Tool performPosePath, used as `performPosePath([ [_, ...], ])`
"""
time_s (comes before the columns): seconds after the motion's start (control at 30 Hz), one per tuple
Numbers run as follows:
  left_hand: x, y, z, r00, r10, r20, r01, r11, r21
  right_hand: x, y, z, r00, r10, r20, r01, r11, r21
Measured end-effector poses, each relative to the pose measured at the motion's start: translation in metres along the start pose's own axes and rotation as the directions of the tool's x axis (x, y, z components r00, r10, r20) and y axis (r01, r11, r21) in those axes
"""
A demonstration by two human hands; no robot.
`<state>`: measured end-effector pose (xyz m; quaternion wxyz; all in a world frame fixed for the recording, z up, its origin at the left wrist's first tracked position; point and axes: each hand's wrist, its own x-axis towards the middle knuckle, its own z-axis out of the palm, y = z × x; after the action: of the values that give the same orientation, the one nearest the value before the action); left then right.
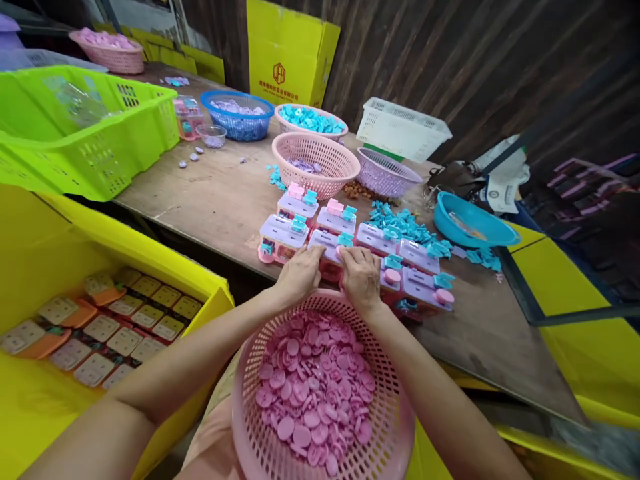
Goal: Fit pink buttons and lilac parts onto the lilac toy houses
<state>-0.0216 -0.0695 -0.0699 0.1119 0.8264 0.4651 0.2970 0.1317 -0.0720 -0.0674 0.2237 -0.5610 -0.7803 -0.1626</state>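
A group of small toy boxes (283, 231) with lilac tops, pink bases and turquoise clips stands at the table's near edge. My left hand (300, 275) is closed on the left side of a toy box (324, 241) in the front row. On the same box, my right hand (361, 279) has its fingers at a round pink disc (341, 252) by the top's right end. Similar pink discs (443, 297) sit on two boxes to the right. Below my hands, a pink basket (243, 393) in my lap holds many loose pink discs (315, 383).
Turquoise clips (400, 223) lie heaped behind the boxes. Baskets, including a pink one (280, 150) and a blue one (237, 127), line the back. A green crate (145, 147) stands left. A yellow carton (215, 293) holding packed boxes is beside my left arm.
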Motion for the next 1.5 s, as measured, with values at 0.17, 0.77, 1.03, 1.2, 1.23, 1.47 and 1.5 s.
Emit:
performPosePath([
  [0.17, -0.036, 0.016, -0.003, 0.996, 0.070, 0.053, -0.068, 0.996, -0.052, -0.036, -0.003, -0.030, 0.990, 0.125, 0.065, -0.134, 0.976, 0.171],
  [0.77, -0.068, 0.044, 0.067, 0.602, 0.180, 0.778, -0.122, 0.984, -0.133, -0.176, -0.019, -0.023, 0.715, 0.066, 0.696, -0.321, 0.916, 0.243],
  [1.03, -0.075, 0.041, 0.065, 0.585, 0.206, 0.785, -0.166, 0.977, -0.133, -0.170, -0.006, -0.037, 0.654, 0.196, 0.731, -0.705, 0.510, 0.493],
  [1.2, -0.078, 0.037, 0.068, 0.574, 0.206, 0.793, -0.180, 0.976, -0.124, -0.164, -0.005, -0.046, 0.604, 0.250, 0.757, -0.787, 0.338, 0.516],
  [1.23, -0.078, 0.037, 0.069, 0.566, 0.200, 0.800, -0.180, 0.977, -0.117, -0.164, -0.006, -0.047, 0.596, 0.268, 0.757, -0.796, 0.324, 0.512],
  [1.47, -0.074, 0.035, 0.065, 0.575, 0.218, 0.788, -0.203, 0.972, -0.121, -0.166, -0.013, -0.049, 0.561, 0.314, 0.766, -0.827, 0.161, 0.539],
  [1.5, -0.074, 0.036, 0.063, 0.592, 0.221, 0.775, -0.196, 0.972, -0.128, -0.166, -0.013, -0.049, 0.573, 0.309, 0.759, -0.819, 0.183, 0.543],
])
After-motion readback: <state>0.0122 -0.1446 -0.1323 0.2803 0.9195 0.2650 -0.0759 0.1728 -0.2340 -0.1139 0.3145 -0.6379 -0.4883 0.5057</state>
